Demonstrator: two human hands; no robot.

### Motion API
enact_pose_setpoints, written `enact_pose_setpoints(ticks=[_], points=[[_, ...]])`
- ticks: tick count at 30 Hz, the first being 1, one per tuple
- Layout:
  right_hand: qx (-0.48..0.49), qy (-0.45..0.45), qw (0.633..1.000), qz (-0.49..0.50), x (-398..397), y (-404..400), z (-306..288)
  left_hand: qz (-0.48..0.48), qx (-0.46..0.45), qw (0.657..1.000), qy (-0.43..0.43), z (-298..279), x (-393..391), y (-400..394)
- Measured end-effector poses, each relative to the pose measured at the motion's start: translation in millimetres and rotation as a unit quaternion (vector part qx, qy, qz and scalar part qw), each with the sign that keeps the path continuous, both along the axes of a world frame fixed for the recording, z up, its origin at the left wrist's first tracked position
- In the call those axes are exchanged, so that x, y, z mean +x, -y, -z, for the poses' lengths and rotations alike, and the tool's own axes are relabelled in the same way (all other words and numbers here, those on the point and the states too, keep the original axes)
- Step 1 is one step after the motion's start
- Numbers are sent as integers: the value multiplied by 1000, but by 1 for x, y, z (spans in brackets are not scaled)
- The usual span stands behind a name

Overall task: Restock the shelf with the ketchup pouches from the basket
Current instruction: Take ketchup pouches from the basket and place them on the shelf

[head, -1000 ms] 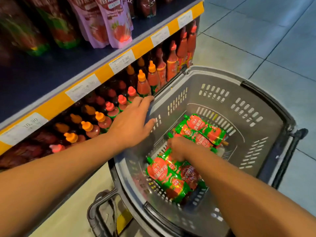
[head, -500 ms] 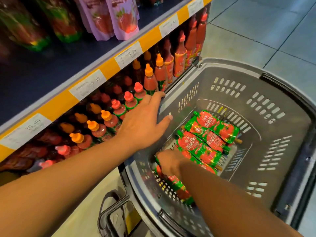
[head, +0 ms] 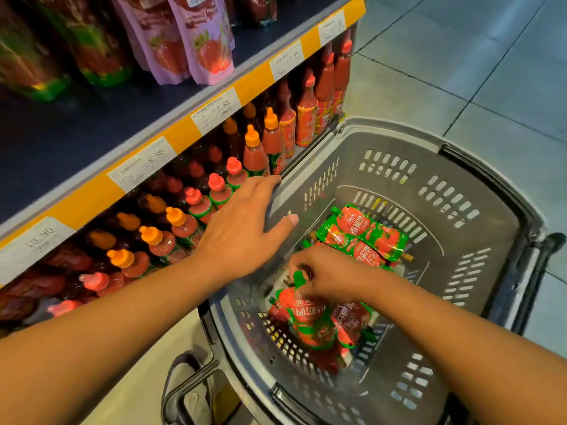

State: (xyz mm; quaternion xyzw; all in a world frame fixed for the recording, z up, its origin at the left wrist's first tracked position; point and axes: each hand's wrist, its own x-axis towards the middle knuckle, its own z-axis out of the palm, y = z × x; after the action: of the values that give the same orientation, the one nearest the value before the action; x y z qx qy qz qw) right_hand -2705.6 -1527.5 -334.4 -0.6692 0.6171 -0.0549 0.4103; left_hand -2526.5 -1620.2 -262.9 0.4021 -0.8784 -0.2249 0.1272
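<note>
A bunch of red-and-green ketchup pouches (head: 310,320) hangs by its upper ends from the right hand (head: 331,276), whose grip is closed around the tops of the pack while the lower ends dangle inside the basket (head: 478,271), over its slotted floor. How many pouches are in the bunch cannot be counted, since they overlap and the lower ones are blurred. At about one o'clock from that hand, more ketchup pouches (head: 368,237) lie flat on the basket floor, stacked partly over each other and pointing toward four o'clock.

The left hand (head: 242,234) rests on the basket's rim at the side facing the shelf, at ten o'clock from the held bunch. Its grip is wide: fingers spread flat over the rim, thumb pointing into the basket, holding nothing.

The basket is grey plastic with rows of slots in its walls, and a dark handle (head: 534,289) runs along its three o'clock side. It sits right against the lower shelf, where sauce bottles (head: 254,154) with orange and pink caps stand in rows at nine to eleven o'clock from the basket. Above them runs a yellow shelf edge (head: 92,194) bearing white price labels (head: 142,162). The upper shelf, at eleven to twelve o'clock, carries pale purple pouches (head: 202,41) printed with strawberries. A grey tiled floor (head: 460,56) fills the view at one to two o'clock.
</note>
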Motion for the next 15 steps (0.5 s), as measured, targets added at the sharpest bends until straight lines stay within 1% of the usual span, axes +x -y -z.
enact_pose_setpoints(ticks=[2, 4, 6, 8, 11, 13, 15], points=[[-26, 38, 999, 19, -10, -4, -29, 15, 12, 998, -53, -4, 4, 0], [-57, 76, 994, 49, -18, -5, -57, 27, 46, 992, -112, -8, 11, -1], [-83, 137, 983, 92, -24, -5, -85, 40, 92, 982, -158, -13, 18, -3], [-117, 196, 966, 122, -26, -1, -113, 67, 141, 971, -181, -20, 21, -4], [-181, 301, 923, 158, -27, 10, -148, 107, 221, 947, -207, -27, 17, -8], [-220, 365, 885, 186, -28, 17, -161, 108, 269, 927, -239, -25, 11, -10], [-247, 408, 852, 216, -26, 21, -170, 97, 302, 909, -271, -21, 7, -10]])
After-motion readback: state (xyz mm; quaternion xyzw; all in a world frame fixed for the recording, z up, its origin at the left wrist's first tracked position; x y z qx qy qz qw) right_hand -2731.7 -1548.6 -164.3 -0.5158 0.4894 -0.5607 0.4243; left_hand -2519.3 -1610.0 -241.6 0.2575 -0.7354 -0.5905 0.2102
